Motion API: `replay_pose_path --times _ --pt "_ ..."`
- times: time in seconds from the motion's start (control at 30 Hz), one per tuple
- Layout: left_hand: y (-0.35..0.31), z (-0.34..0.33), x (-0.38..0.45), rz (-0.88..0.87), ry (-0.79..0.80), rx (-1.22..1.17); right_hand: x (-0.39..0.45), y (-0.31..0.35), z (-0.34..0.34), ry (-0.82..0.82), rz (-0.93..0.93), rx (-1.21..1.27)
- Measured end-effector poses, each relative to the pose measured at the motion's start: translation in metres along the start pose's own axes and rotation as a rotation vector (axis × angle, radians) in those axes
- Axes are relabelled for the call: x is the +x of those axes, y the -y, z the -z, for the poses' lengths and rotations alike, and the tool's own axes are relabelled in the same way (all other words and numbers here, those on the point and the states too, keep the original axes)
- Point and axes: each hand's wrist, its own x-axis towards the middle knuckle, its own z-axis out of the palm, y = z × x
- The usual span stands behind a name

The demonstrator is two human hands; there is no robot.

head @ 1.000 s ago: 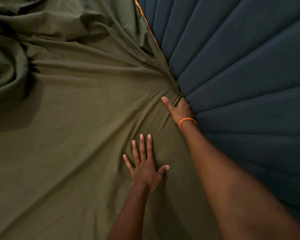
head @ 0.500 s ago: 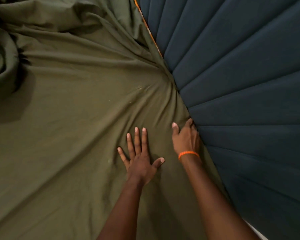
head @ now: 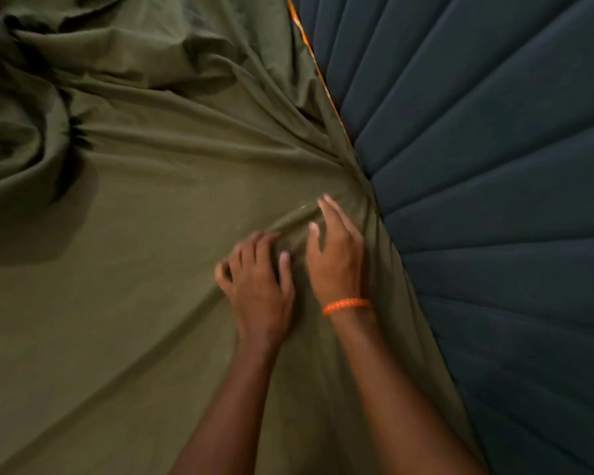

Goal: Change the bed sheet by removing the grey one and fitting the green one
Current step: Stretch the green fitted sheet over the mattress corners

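The green sheet covers the bed across the whole left and middle of the view, smooth toward 7 o'clock, bunched into a thick twisted heap at 9 to 10 o'clock and rumpled at 11 o'clock. Its right edge runs tucked against the dark padded headboard, which fills the right side from 12 to 5 o'clock in fanned, stitched panels. A thin orange patterned strip shows between sheet and headboard near 12 o'clock. Folds in the sheet converge at a point on that edge, just past centre toward 2 o'clock. The left hand lies at centre on the sheet, its grip narrow: fingers curled in, gathering a ridge of green cloth beneath them. The right hand, just beside it toward 3 o'clock, wears an orange bracelet at the wrist; its grip is loose and wide, fingers mostly straight, resting on the cloth and pointing at the gathered folds. The picture is slightly blurred around both hands.
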Motion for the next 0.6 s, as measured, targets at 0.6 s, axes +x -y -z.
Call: replay_pose_path --times 0.6 --pt "0.058 -0.018 0.115 -0.063 0.098 0.252 0.234 -0.043 -0.076 0.377 -0.502 0.047"
